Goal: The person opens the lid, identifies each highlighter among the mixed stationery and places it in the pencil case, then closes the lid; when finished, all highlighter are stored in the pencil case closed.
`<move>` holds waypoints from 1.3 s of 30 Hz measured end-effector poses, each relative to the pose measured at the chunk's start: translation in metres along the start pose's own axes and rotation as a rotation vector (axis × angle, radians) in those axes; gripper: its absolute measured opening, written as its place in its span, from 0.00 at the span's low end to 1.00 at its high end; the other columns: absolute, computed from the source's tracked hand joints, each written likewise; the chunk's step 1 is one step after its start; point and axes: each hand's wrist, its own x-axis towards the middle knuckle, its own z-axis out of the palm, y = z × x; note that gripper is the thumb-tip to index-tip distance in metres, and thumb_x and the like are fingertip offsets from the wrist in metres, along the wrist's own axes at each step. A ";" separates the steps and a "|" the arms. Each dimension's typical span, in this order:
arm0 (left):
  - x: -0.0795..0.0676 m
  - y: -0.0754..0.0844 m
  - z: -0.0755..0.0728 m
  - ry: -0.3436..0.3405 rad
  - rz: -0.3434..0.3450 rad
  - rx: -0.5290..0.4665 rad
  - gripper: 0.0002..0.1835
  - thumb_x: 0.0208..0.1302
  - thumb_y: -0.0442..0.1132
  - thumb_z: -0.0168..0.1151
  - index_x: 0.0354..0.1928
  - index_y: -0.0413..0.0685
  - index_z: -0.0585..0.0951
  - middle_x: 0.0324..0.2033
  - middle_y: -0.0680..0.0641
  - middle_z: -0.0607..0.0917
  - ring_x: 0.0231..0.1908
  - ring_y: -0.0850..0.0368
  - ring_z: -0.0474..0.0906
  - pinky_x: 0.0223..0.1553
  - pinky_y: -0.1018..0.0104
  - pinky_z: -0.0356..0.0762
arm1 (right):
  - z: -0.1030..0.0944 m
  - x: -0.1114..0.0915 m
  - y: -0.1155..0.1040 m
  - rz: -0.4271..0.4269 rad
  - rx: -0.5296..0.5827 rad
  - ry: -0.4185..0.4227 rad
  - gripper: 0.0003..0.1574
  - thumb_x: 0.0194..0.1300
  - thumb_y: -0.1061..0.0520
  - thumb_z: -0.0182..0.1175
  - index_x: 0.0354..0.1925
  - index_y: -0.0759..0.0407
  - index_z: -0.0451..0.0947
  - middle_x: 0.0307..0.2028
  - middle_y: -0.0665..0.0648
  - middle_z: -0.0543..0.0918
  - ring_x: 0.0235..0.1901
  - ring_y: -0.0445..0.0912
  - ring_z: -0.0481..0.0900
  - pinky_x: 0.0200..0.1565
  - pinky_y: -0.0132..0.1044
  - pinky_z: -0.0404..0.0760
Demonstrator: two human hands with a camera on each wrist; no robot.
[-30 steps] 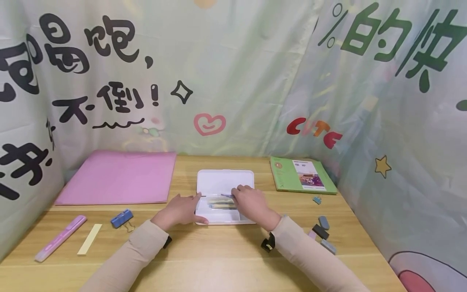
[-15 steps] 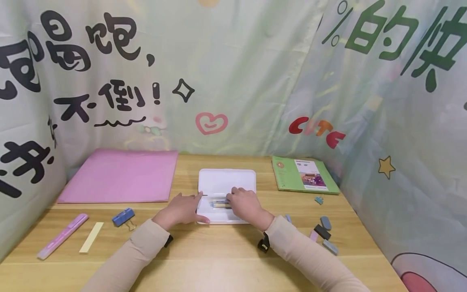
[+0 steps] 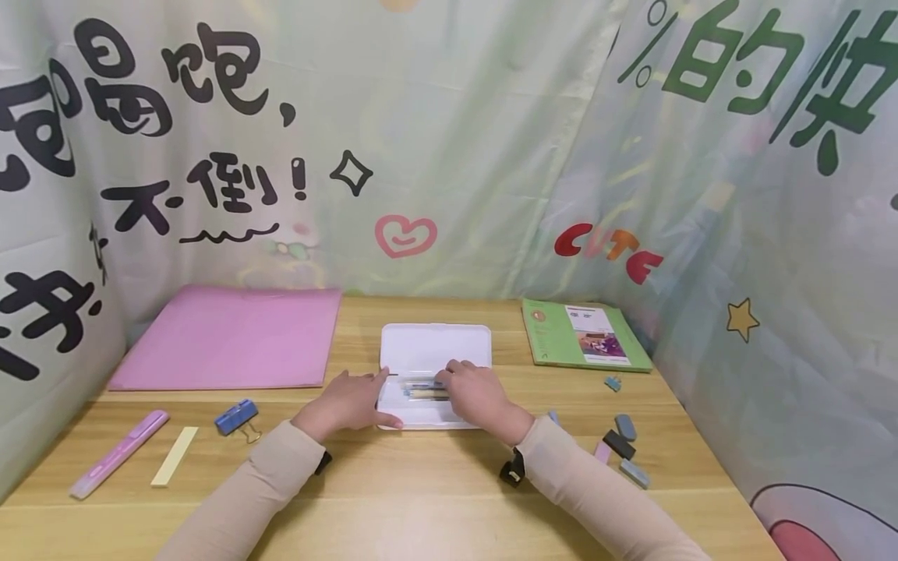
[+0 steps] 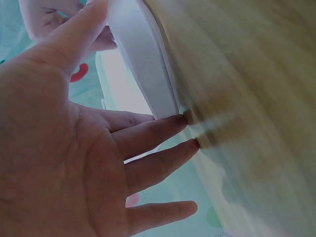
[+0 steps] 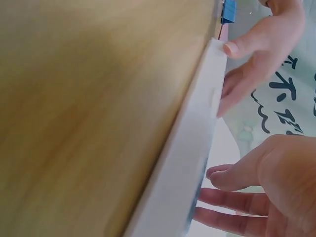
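Note:
A white pencil case (image 3: 436,348) stands with its lid raised in the middle of the table. Several slim, pen-like sticks (image 3: 424,393) lie in its tray. My left hand (image 3: 345,401) spans the case's left end, thumb on the front corner and index finger near the hinge; in the left wrist view its fingers are straight and spread. My right hand (image 3: 480,395) reaches into the tray's right side, fingertips close beside the sticks. In the right wrist view its thumb and fingers stand apart at the case wall, with nothing showing between them.
Left are a pink sheet (image 3: 231,339), a blue binder clip (image 3: 236,418), a cream strip (image 3: 175,457) and a slim pink object (image 3: 119,456). Right are a green booklet (image 3: 585,335), a small teal clip (image 3: 613,383) and several eraser-like blocks (image 3: 619,444). Printed curtains (image 3: 449,156) surround the table.
My right hand has gone from holding a slim stick at the case's hinge to lower in the tray, slightly leftward and nearer. The left hand stays at the case's left end.

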 end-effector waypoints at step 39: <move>0.005 -0.004 0.006 -0.008 0.002 0.028 0.57 0.37 0.75 0.49 0.64 0.42 0.54 0.55 0.42 0.69 0.55 0.48 0.64 0.56 0.44 0.48 | -0.041 -0.122 0.068 0.558 0.036 -0.436 0.25 0.58 0.43 0.48 0.11 0.53 0.64 0.11 0.52 0.67 0.13 0.45 0.65 0.14 0.43 0.64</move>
